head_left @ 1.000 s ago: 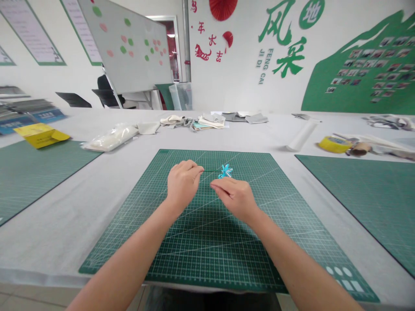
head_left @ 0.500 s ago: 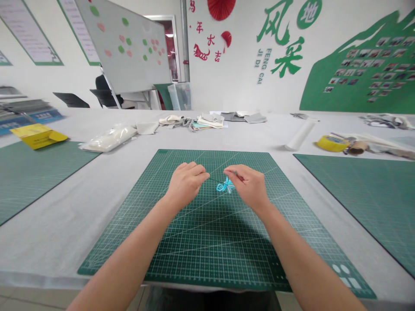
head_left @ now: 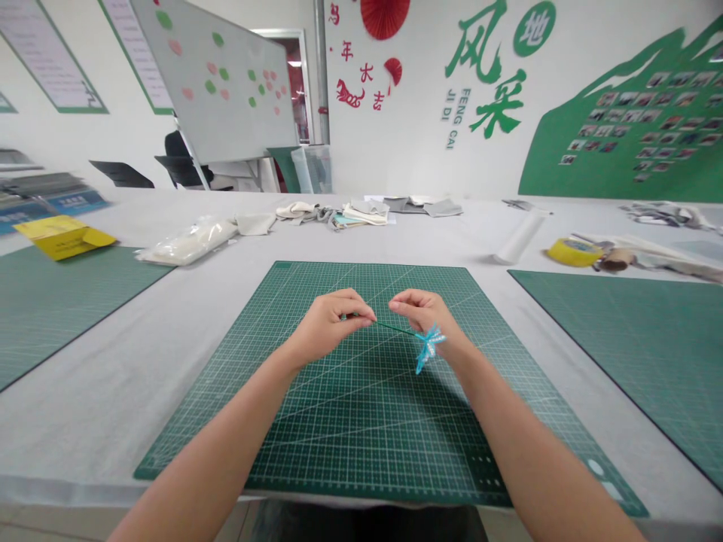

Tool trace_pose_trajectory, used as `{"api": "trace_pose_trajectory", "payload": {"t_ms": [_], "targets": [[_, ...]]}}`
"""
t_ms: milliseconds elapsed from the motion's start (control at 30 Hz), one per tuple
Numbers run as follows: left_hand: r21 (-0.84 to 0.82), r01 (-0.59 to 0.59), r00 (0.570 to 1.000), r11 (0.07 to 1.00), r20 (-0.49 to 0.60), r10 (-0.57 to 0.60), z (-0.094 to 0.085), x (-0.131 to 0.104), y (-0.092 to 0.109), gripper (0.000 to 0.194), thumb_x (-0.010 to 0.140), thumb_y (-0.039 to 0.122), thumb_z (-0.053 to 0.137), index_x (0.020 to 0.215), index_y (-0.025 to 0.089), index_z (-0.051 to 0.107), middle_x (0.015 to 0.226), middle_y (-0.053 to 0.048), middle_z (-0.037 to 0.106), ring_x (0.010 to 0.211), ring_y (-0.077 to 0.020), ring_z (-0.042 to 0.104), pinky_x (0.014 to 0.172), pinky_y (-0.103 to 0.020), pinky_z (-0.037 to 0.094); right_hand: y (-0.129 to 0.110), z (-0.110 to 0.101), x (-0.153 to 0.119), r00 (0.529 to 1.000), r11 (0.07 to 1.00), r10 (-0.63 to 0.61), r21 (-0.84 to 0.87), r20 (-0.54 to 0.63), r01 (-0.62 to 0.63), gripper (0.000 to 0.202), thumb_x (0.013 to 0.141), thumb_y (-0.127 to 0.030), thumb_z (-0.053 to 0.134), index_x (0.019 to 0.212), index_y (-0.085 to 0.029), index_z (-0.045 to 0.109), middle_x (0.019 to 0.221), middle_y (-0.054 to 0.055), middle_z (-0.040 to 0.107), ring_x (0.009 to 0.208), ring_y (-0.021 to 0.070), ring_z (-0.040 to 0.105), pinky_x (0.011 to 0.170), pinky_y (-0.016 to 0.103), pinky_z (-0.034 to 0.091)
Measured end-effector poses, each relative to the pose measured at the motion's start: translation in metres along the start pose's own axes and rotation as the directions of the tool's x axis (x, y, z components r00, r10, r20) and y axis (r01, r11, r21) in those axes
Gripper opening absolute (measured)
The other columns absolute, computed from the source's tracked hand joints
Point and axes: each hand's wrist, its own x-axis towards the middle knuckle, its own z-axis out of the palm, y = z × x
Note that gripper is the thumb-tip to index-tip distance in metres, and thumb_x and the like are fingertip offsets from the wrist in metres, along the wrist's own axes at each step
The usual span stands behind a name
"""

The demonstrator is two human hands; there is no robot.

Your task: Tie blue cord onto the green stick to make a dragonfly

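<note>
Beyond the green cutting mat [head_left: 350, 421], I see a white wall [head_left: 395, 165] carrying large green characters [head_left: 498, 105] reading 风采, a green disc [head_left: 535, 28] with 地, red characters [head_left: 366, 73] including 年大吉, and smaller green lettering [head_left: 462, 117], "FENG CAI" and "JI DI." The white-covered desk [head_left: 56, 421] spreads around the mat; to the mat's left, a yellow packet [head_left: 65, 237] bears print too small for me to read. Over the mat, the left hand [head_left: 330, 324] pinches a thin green stem [head_left: 397, 328] between thumb and fingers, while the right hand [head_left: 426, 310] is bent close beside it, fingers curled; whether they grip anything I cannot tell. At the stem's far end, raised above the mat, a turquoise flower [head_left: 430, 346] spreads narrow, pointed petals, one aimed downward, some dotted with white. It is apart from the left fingers and just behind the right ones, overlapping the right wrist [head_left: 456, 348] in my view; contact there I cannot judge.
</note>
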Motion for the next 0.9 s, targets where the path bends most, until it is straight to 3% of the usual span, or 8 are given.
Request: {"api": "trace_pose_trajectory", "payload": {"t_ms": [167,300,467,567,700,900], "targets": [[0.04,0.083,0.988,0.996,-0.135,-0.077,0.002,0.002,-0.006,0.011,0.082,0.022,0.059,0.079,0.019,0.069,0.077,-0.002,0.063,0.07,-0.0124,0.056,0.063,-0.026,0.044,0.016,0.022,-0.002,0.999,0.999,-0.027,-0.045,0.021,0.028,0.025,0.066,-0.041,0.07,0.072,-0.017,0.063,0.057,-0.004,0.049,0.048,0.008,0.034,0.046,0.023,0.026],[0.086,0.174,0.954,0.981,-0.26,-0.147,0.002,0.003,-0.012,0.009,0.08,0.021,0.06,0.078,0.02,0.069,0.076,-0.001,0.064,0.068,-0.0122,0.056,0.063,-0.026,0.044,0.023,0.035,-0.006,0.996,0.983,-0.087,-0.16,0.026,0.09,0.018,0.073,-0.036,0.063,0.07,-0.018,0.064,0.053,-0.005,0.044,0.05,0.0094,0.034,0.049,0.024,0.027],[0.101,0.246,0.91,0.964,-0.367,-0.194,0.002,0.002,-0.019,0.009,0.078,0.021,0.061,0.078,0.02,0.07,0.075,-0.001,0.065,0.07,-0.0131,0.057,0.064,-0.028,0.044,0.01,0.048,-0.021,0.988,0.94,-0.154,-0.305,0.014,0.151,0.013,0.077,-0.03,0.06,0.07,-0.02,0.066,0.049,-0.006,0.036,0.048,0.01,0.033,0.049,0.024,0.027],[0.105,0.285,0.891,0.953,-0.395,-0.223,0.002,0.002,-0.02,0.008,0.077,0.02,0.062,0.077,0.02,0.07,0.074,-0.001,0.065,0.07,-0.0132,0.057,0.064,-0.028,0.045,0.002,0.055,-0.031,0.977,0.924,-0.211,-0.322,0.017,0.205,0.014,0.08,-0.03,0.058,0.072,-0.02,0.066,0.049,-0.006,0.035,0.048,0.0102,0.033,0.049,0.024,0.028],[0.139,0.3,0.889,0.944,-0.399,-0.225,0.002,0.001,-0.022,0.009,0.078,0.02,0.062,0.078,0.02,0.07,0.075,-0.001,0.065,0.07,-0.0129,0.057,0.064,-0.027,0.044,-0.003,0.059,-0.038,0.951,0.862,-0.306,-0.413,0.04,0.294,0.015,0.083,-0.025,0.055,0.075,-0.021,0.066,0.054,-0.004,0.049,0.05,0.0104,0.041,0.052,0.024,0.032],[0.397,0.237,0.921,0.887,-0.383,-0.075,0.007,-0.003,-0.02,0.015,0.084,0.02,0.055,0.084,0.022,0.07,0.079,0.0,0.063,0.073,-0.0128,0.057,0.066,-0.027,0.043,-0.007,0.056,-0.04,0.887,0.741,-0.454,-0.515,0.087,0.43,0.016,0.087,-0.021,0.051,0.082,-0.022,0.067,0.076,-0.001,0.068,0.065,0.013,0.058,0.063,0.024,0.041]]}}
